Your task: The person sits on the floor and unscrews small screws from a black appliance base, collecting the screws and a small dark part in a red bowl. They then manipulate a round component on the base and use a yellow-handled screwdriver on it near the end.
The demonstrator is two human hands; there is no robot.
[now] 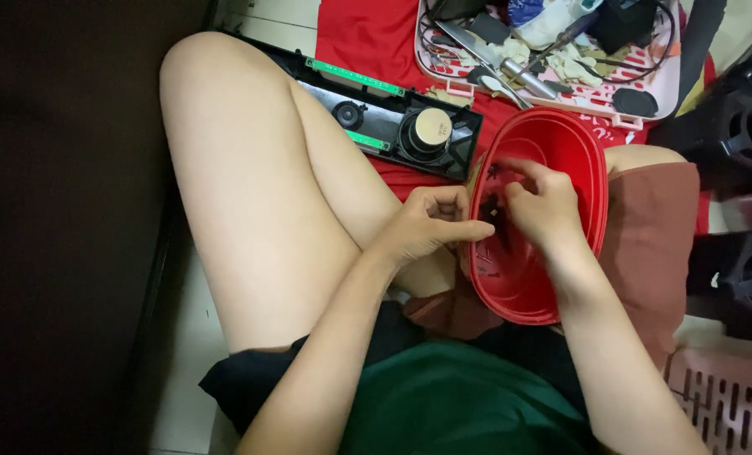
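Mid-sorting: left hand (431, 226) gripping the near-left rim of the red oval container (580, 160). Right hand (543, 202) inside, fingertips pinching at small dark parts (490, 206). Next: likely a fine, careful pick.

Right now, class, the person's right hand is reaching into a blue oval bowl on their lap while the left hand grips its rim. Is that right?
Not quite. The head view shows the oval bowl is red, not blue. The rest stands: the right hand is inside it, and the left hand is at its rim.
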